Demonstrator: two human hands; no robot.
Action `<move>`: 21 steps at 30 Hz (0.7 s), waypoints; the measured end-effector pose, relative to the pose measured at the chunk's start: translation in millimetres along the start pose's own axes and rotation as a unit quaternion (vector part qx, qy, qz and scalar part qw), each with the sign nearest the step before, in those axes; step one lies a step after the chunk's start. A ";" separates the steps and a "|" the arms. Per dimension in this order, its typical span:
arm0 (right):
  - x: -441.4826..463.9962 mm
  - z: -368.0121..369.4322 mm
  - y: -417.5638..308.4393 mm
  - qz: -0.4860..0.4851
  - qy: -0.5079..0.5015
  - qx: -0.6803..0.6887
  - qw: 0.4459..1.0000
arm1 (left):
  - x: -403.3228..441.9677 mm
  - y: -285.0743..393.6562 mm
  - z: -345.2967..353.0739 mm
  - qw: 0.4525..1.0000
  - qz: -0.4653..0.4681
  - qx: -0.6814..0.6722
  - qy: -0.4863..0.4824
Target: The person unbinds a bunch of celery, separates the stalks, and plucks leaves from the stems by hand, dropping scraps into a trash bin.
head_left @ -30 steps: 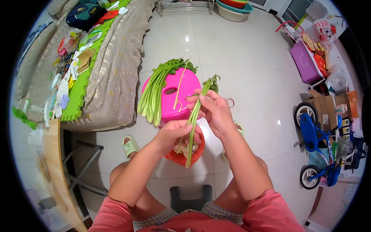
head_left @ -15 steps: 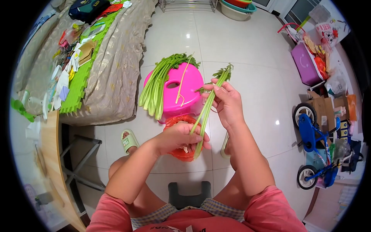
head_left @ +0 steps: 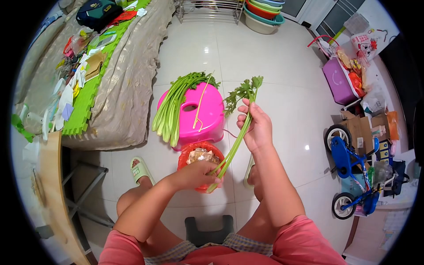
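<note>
My right hand [head_left: 258, 128] is closed around the upper part of some celery [head_left: 237, 147], just below its leaves. The fingers of my left hand [head_left: 199, 175] grip the lower end of the same stalks, over a bin lined with a red plastic bag [head_left: 181, 162]. Scraps [head_left: 204, 155] show inside the bag. Beyond it stands a pink plastic stool [head_left: 213, 115] with an oval hole in its top. A bunch of celery [head_left: 171, 108] lies on the stool's left side, leaves pointing away from me. One thin, pale yellowish stem [head_left: 201, 104] lies beside the bunch.
At left, a cloth-draped surface [head_left: 128, 75] carries a green foam mat [head_left: 79, 126] and clutter. A blue balance bike [head_left: 346, 159], cardboard boxes [head_left: 360, 132] and a purple bin [head_left: 338, 79] stand at right. Stacked basins [head_left: 260, 26] and a metal rack [head_left: 210, 11] are at the back.
The celery and both hands sit slightly lower in view, and the leafy tops have swung into fuller sight. My left hand has shifted left and down, uncovering scraps in the bin. The view has tilted upward.
</note>
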State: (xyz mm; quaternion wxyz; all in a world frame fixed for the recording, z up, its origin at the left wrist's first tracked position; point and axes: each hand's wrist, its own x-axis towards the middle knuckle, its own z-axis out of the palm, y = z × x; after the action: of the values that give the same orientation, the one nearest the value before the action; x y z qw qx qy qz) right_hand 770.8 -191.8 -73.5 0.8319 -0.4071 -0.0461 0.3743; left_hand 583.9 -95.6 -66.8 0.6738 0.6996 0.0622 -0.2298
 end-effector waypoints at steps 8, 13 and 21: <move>-24.5 28.0 16.6 0.032 -0.117 -0.042 0.992 | 4.8 -17.6 -28.1 0.953 0.148 0.103 0.245; -49.9 42.1 32.9 0.093 -0.202 -0.101 0.970 | -11.6 35.4 -34.4 0.908 0.155 -0.218 0.323; -52.2 37.6 34.8 0.136 -0.174 -0.079 0.972 | -67.9 78.8 -2.5 0.582 0.344 0.281 0.682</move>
State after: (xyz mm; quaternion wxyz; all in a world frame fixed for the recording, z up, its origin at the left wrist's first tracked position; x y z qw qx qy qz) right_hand 698.7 -188.6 -61.4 0.7173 -0.4024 -0.1640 0.5447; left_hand 555.6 -84.7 32.8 0.2315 0.7745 0.1903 0.5572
